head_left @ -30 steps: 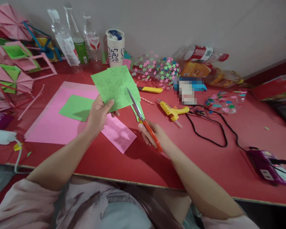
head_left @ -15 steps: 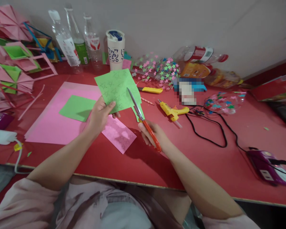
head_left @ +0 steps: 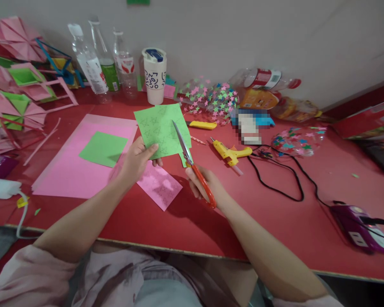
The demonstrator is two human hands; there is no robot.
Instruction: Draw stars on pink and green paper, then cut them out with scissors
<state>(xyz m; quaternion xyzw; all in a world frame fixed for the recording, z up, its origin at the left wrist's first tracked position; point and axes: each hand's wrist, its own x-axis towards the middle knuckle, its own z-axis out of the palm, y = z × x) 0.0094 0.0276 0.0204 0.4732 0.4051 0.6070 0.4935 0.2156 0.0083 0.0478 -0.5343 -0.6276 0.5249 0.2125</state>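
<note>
My left hand [head_left: 135, 161] pinches the lower edge of a green paper sheet [head_left: 160, 129] with stars drawn on it, holding it up above the table. My right hand [head_left: 202, 184] grips red-handled scissors [head_left: 194, 166]. Their blades reach up into the right side of the green sheet. A narrow green strip hangs below the blades. Under my hands a small pink paper [head_left: 159, 185] with drawn stars lies flat on the red table [head_left: 185, 221].
A large pink sheet [head_left: 67, 170] with a green square [head_left: 103, 148] lies at left. A yellow glue gun [head_left: 231, 151], a yellow cutter [head_left: 202, 125], black cables, bottles, a cup [head_left: 154, 75], paper stars and pink paper models crowd the back. A purple device [head_left: 358, 228] sits at right.
My left hand has turned the green sheet slightly and brought it a little lower. The scissors stay in the sheet's right side. The view has tilted up a bit.
</note>
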